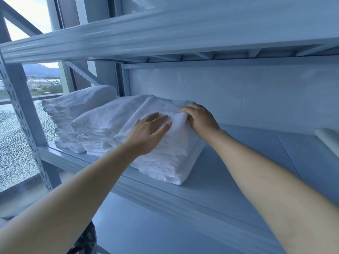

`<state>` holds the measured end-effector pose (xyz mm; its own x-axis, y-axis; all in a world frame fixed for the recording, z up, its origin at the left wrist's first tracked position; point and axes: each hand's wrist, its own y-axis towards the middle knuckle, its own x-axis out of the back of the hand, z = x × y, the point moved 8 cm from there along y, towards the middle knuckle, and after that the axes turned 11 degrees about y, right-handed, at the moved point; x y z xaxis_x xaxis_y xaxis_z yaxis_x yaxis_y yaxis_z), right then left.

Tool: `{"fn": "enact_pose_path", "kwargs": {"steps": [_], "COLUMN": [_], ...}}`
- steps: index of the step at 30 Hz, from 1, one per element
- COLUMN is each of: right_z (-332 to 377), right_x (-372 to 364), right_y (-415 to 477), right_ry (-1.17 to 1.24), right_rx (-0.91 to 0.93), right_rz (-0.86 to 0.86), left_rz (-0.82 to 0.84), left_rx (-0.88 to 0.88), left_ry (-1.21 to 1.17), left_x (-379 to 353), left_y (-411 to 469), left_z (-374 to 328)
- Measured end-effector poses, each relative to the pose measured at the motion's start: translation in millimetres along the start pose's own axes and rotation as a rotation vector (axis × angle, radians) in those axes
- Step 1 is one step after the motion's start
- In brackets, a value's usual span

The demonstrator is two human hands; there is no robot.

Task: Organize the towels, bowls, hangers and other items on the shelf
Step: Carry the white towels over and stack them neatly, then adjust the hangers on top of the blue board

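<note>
Three stacks of folded white towels lie side by side on the white metal shelf (229, 189). The nearest stack (165, 158) sits at the middle, a second stack (102, 123) to its left, a third (73, 103) at the far left. My left hand (146, 134) lies flat on top of the nearest stack, fingers straight and spread. My right hand (200, 120) pinches a raised fold of that stack's top towel (180, 119) between thumb and fingers.
An upper shelf board (165, 30) runs overhead. A white rounded object (328, 142) pokes in at the right edge of the shelf. A perforated upright post (20, 107) stands at left, with a window behind it. A dark patterned thing (84, 241) lies below.
</note>
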<state>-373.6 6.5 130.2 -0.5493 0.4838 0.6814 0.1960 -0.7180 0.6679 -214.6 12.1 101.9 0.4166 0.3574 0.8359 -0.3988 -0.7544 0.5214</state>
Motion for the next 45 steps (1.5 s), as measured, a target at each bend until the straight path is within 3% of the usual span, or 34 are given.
{"fn": "enact_pose_path", "kwargs": {"steps": [5,11,15,20,27,37,45], "right_z": [0,-9,-5,3,-19,-56,-84], "right_x": [12,-7,1,23,75,162,264], "right_y": [-1,-13,-24,-49,-114,-227,-342], "right_ry": [-0.077,-0.034,0.011,0.010,-0.015,-0.114,-0.218], "right_rx": [0.039,-0.068,-0.090,-0.062,-0.164,-0.360,-0.488], "right_rz": [-0.050,0.065,0.039,-0.016,-0.108,-0.181,-0.273], "left_rz": [0.087,0.141,-0.005,-0.146,-0.199,-0.042,0.043], "left_rx": [-0.063,-0.068,-0.104,-0.137,-0.228,-0.388,-0.530], "left_ry": [0.068,0.114,0.136,-0.018,-0.021,-0.116,-0.291], "left_x": [-13,-16,-3,10,-1,-62,-94], "left_y": [9,14,12,3,-2,-17,-49], "left_z": [2,3,-16,-57,-122,-246,-392]}}
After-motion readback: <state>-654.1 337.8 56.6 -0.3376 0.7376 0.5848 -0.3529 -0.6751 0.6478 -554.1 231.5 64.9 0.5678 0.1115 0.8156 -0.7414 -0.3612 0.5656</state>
